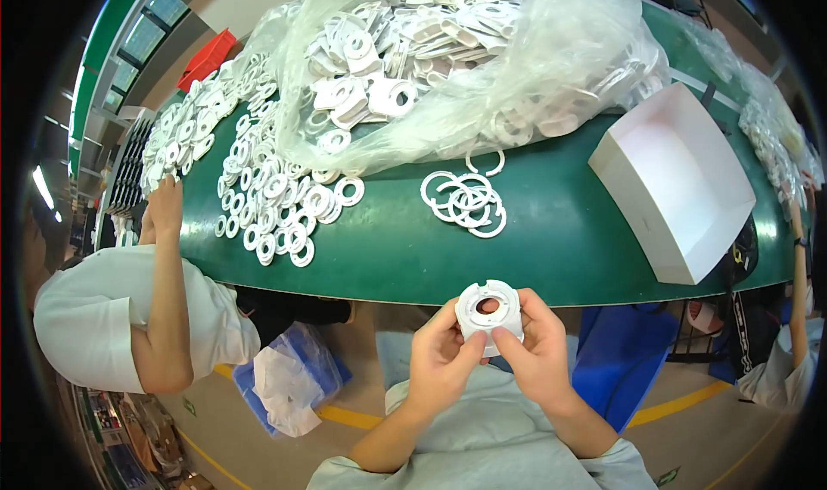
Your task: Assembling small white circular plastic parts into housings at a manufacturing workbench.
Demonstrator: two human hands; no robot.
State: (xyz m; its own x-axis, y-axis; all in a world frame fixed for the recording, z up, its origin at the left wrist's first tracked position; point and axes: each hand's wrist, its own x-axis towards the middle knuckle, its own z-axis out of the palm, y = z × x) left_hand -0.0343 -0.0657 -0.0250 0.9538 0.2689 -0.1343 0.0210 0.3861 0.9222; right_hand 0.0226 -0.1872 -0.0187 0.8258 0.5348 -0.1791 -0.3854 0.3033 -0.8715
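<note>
A white plastic part with a round ringed top and a central hole point(470, 311) is held between both hands, just off the table's near edge. My left hand point(441, 356) grips its left side, and my right hand point(538, 352) grips the right. Both thumbs press at the lower front of the part; the other fingers are partly hidden behind it. Beyond my hands, a small pile of thin white open rings point(472, 199) lies on the green table point(388, 262). Left of those rings spreads a heap of thicker white rings point(276, 187).
A large clear plastic bag point(551, 85) full of similar white parts point(413, 37) covers the table's far middle. An open white box point(680, 188) stands at right. At left, a co-worker's hand point(165, 205) reaches into more white parts point(185, 132), near a red bin point(207, 59).
</note>
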